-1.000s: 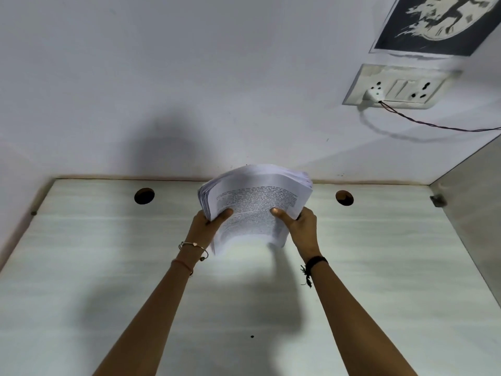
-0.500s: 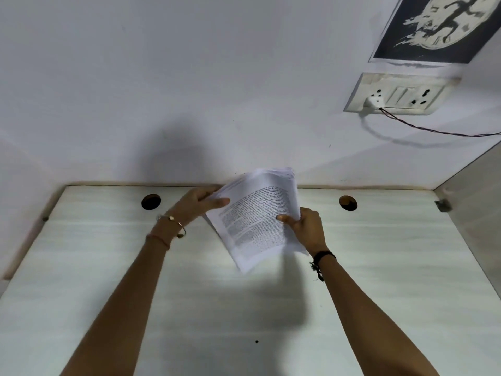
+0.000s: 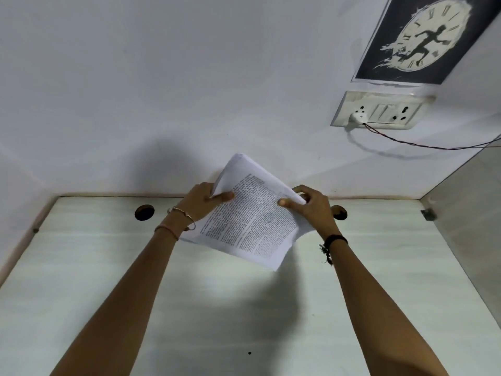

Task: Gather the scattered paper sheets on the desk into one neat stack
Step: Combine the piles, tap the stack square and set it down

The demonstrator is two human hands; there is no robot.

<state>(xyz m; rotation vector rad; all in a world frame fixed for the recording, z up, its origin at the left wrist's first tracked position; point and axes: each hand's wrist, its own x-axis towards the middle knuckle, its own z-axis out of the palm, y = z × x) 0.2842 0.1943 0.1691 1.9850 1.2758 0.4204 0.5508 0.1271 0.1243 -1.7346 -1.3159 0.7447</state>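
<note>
A thick stack of printed paper sheets (image 3: 249, 223) is held tilted above the pale wooden desk (image 3: 81, 267), near the back wall. My left hand (image 3: 200, 202) grips the stack's upper left edge, thumb on the top page. My right hand (image 3: 311, 207) grips the upper right edge, thumb pressed on the printed face and fingers curled behind. The lower corner of the stack points down toward the desk. No loose sheets show on the desk.
Two round cable holes (image 3: 144, 212) (image 3: 340, 213) sit along the desk's back edge. A wall socket (image 3: 379, 111) with a plugged cable and a clock poster (image 3: 431, 36) are on the wall at the right. A side panel (image 3: 471, 213) bounds the desk on the right.
The stack has been turned clockwise and lifted slightly toward the wall. My left hand moved from the left edge to the upper left corner; my right hand shifted up along the right edge.
</note>
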